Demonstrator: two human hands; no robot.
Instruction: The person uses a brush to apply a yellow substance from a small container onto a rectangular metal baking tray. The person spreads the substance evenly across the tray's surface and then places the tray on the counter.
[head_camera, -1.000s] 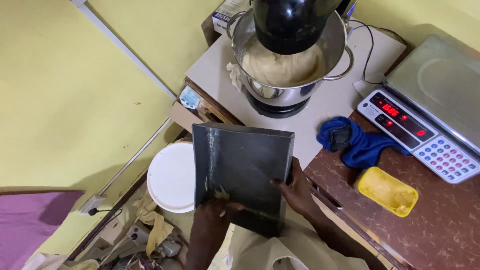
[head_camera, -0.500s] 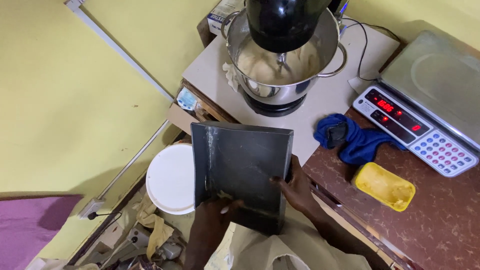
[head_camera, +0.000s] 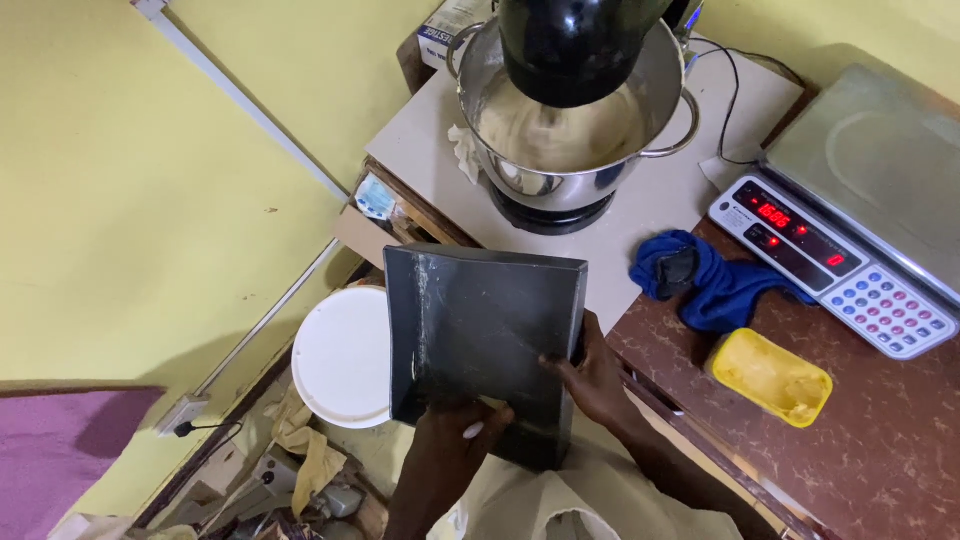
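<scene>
resting in both hands' grip: black tray (head_camera: 480, 340)

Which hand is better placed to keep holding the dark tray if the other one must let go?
Probably the right hand: it grips the side edge of the dark tray near its middle. The left hand only touches the lower edge, at the bottom.

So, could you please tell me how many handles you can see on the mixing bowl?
2: one handle on the bowl's right side, one handle at its upper left; the mixer head may hide others.
</scene>
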